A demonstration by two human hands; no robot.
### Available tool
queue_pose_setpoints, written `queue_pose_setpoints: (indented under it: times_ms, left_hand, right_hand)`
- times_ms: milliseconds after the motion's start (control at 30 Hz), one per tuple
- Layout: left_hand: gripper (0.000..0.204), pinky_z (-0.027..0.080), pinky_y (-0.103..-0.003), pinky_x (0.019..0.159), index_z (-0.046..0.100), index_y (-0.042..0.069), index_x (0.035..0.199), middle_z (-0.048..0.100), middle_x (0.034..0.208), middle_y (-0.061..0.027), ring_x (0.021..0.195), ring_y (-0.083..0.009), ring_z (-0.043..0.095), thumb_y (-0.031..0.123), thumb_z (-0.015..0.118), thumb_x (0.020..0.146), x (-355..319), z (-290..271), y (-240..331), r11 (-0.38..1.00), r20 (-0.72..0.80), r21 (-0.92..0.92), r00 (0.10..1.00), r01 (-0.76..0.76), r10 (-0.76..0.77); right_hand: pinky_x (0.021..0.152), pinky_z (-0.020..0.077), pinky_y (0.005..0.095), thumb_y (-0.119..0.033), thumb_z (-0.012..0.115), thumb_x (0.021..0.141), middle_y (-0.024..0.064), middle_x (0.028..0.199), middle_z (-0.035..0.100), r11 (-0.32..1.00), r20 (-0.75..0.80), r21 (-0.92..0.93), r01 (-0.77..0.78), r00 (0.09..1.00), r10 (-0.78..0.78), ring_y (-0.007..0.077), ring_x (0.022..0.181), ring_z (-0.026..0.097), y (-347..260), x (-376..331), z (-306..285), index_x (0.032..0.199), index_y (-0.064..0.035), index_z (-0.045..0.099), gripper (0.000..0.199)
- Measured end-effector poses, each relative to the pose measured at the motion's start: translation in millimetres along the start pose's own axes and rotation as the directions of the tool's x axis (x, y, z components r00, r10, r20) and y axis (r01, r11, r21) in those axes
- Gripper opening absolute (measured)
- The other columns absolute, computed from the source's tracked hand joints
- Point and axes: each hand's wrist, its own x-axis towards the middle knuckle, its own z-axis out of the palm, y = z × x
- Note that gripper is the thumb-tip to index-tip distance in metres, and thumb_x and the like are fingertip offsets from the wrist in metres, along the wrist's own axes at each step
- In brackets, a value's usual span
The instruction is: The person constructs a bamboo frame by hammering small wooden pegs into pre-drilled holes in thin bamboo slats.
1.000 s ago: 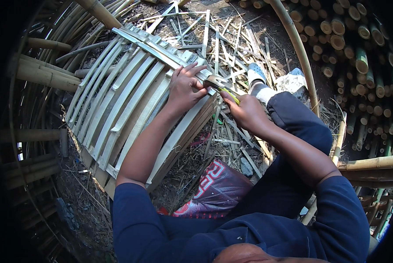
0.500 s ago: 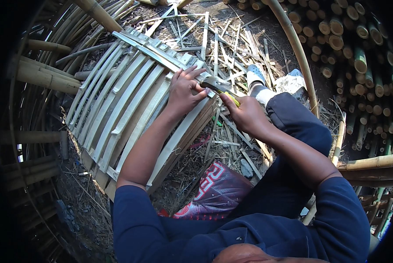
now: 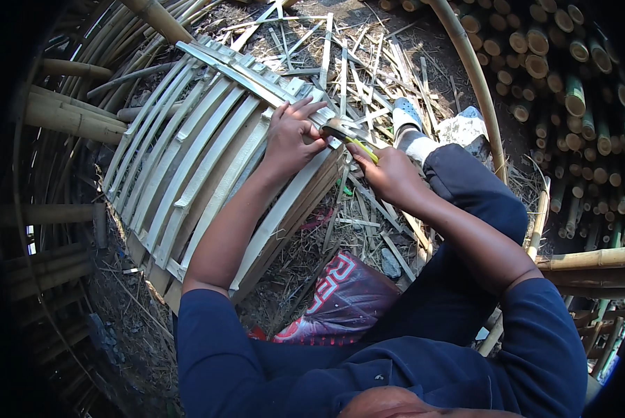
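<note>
Two hands (image 3: 295, 136) (image 3: 390, 174), one bamboo panel (image 3: 201, 153), one knife (image 3: 351, 136)

Both forearms extend forward from dark blue sleeves and converge ahead of the body. The left hand (image 3: 291, 136) lies palm down, fingers spread and curled. The right hand (image 3: 389, 171) sits just beside it, fingers closed in a grip.

Dirt ground (image 3: 305, 292) — littered bamboo splinters (image 3: 368, 76), curved slat frame (image 3: 201, 153), stacked bamboo poles (image 3: 577, 83)
</note>
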Motion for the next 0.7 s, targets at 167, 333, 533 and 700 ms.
queue_pose_setpoints:
  times_ms: [167,333,533,700]
  left_hand:
    - [0.030,0.021,-0.049,0.124,0.069,0.014,0.063,0.064,0.144,0.0010,0.146,-0.0232,0.046,0.032,0.081,0.083,0.5,-0.8,-1.1,1.000,-0.013,-0.027,1.000,0.001,-0.001]
    - [0.028,0.018,-0.051,0.126,0.068,0.014,0.061,0.063,0.146,-0.0007,0.147,-0.0259,0.045,0.026,0.081,0.083,-0.6,-2.0,3.2,0.998,0.011,-0.055,0.999,0.031,-0.030]
    - [0.027,0.020,-0.049,0.125,0.071,0.015,0.065,0.065,0.144,0.0015,0.145,-0.0227,0.046,0.031,0.082,0.083,0.1,-0.6,-1.0,1.000,-0.012,-0.021,1.000,0.013,-0.014]
    - [0.026,0.020,-0.049,0.124,0.071,0.015,0.066,0.065,0.144,0.0012,0.145,-0.0220,0.046,0.031,0.082,0.083,-5.3,1.5,3.1,1.000,-0.007,-0.022,1.000,0.019,-0.019]
  right_hand:
    - [0.048,0.0409,0.0436,-0.063,0.049,0.104,0.0099,0.046,0.051,0.996,-0.058,0.015,0.088,0.995,-0.087,0.0212,0.043,0.053,-2.4,-1.6,0.2,0.060,0.0022,0.060,0.080]
    - [0.047,0.0397,0.0446,-0.063,0.051,0.103,0.0104,0.046,0.052,0.987,-0.095,0.071,0.142,0.986,-0.135,0.0209,0.043,0.050,-2.8,-3.0,0.1,0.061,0.0032,0.061,0.079]
    - [0.057,0.0479,0.0508,-0.066,0.049,0.102,0.0205,0.053,0.058,1.000,-0.001,0.025,0.012,1.000,-0.012,0.0366,0.054,0.063,-3.9,1.4,-1.0,0.064,0.0051,0.066,0.082]
    - [0.050,0.0435,0.0416,-0.065,0.048,0.104,0.0095,0.049,0.054,0.998,-0.005,0.001,0.061,0.998,-0.061,0.0201,0.047,0.057,0.7,-0.2,0.4,0.062,0.0012,0.061,0.079]
